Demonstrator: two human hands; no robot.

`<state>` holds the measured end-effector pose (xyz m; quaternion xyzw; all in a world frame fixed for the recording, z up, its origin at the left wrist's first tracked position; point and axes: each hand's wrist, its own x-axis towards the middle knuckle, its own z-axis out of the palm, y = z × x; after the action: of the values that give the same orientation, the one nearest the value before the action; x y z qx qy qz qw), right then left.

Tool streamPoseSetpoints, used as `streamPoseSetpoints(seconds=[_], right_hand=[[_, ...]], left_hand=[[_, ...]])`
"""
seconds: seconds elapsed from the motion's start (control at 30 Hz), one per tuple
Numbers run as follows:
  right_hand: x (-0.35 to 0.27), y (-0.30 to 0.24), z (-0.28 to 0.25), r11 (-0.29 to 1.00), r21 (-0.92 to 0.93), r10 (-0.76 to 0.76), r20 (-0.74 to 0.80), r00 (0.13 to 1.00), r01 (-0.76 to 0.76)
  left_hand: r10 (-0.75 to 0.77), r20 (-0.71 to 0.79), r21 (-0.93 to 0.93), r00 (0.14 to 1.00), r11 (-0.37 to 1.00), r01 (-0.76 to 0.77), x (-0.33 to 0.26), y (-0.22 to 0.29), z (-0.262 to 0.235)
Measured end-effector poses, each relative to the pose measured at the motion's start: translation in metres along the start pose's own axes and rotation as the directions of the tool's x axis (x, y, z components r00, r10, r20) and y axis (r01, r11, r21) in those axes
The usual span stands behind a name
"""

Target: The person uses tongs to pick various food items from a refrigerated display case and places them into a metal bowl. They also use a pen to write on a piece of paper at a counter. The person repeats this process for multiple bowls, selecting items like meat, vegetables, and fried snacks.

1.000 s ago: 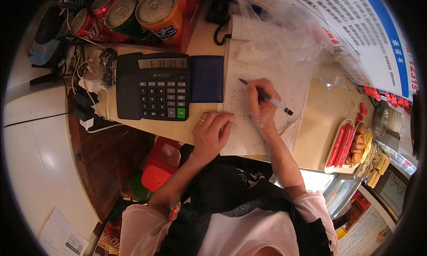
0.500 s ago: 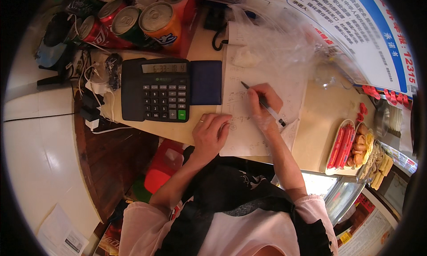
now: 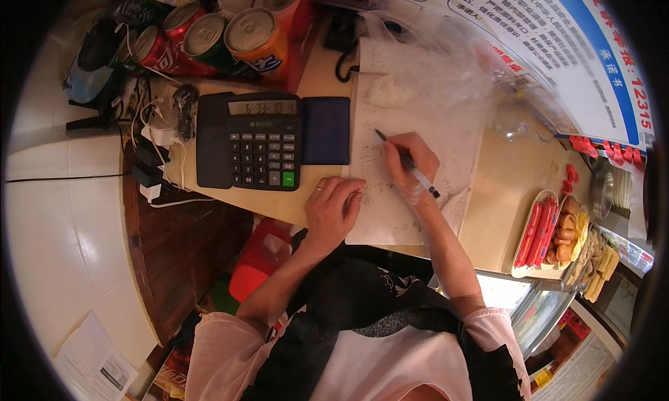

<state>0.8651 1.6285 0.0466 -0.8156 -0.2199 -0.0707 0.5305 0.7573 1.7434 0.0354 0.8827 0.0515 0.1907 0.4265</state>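
The right hand (image 3: 412, 165) is clenched around a slim black-and-white pen (image 3: 406, 162), its tip resting on a white paper sheet with handwritten marks (image 3: 418, 157) that lies at the middle of the pale wooden desk (image 3: 509, 185). The left hand (image 3: 331, 207) lies flat and released, fingers spread, pressing the sheet's lower left corner, right at the desk's near edge. At 9 o'clock from the sheet, touching its left edge, sits a dark blue flat pad (image 3: 325, 130), and beyond it a black desk calculator with a green key (image 3: 251, 150). At 11 o'clock, along the far edge, stand several drink cans in red, green and orange (image 3: 209, 42). A crumpled clear plastic bag (image 3: 446, 66) covers the sheet's top at 12 o'clock. At 3 o'clock a stretch of bare desk lies open, ending in a white tray of red sausages and browned pieces (image 3: 550, 233) at the right edge. A tangle of white chargers and cables (image 3: 157, 136) crowds the left edge.
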Motion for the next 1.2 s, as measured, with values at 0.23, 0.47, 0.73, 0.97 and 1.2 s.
streamPoseSetpoints(seconds=[0.23,0.47,0.73,0.97,1.2], right_hand=[[-0.0012,0.0030,-0.0006,0.994,-0.007,0.107,-0.114,0.988,-0.108],[-0.0012,0.0037,0.0007,0.985,0.009,0.173,-0.097,0.980,-0.173],[-0.0016,0.0054,0.0009,0.984,-0.030,0.171,-0.086,0.982,-0.174],[-0.0036,0.0048,-0.0016,0.986,-0.004,0.164,-0.059,0.985,-0.165],[-0.0006,0.0071,-0.0040,0.984,0.022,0.176,-0.066,0.982,-0.175]], left_hand=[[-0.034,0.013,-0.037,0.999,0.999,0.035,-0.0003,0.0030,-0.0005],[-0.024,0.019,-0.012,1.000,1.000,0.024,0.0005,0.0031,-0.0014],[-0.005,0.004,-0.003,1.000,1.000,0.005,-0.0021,-0.0010,0.0005],[0.004,0.003,0.003,1.000,1.000,-0.004,-0.0017,0.0007,-0.0006],[0.009,0.006,0.011,1.000,1.000,-0.009,0.0011,0.0017,0.0012]])
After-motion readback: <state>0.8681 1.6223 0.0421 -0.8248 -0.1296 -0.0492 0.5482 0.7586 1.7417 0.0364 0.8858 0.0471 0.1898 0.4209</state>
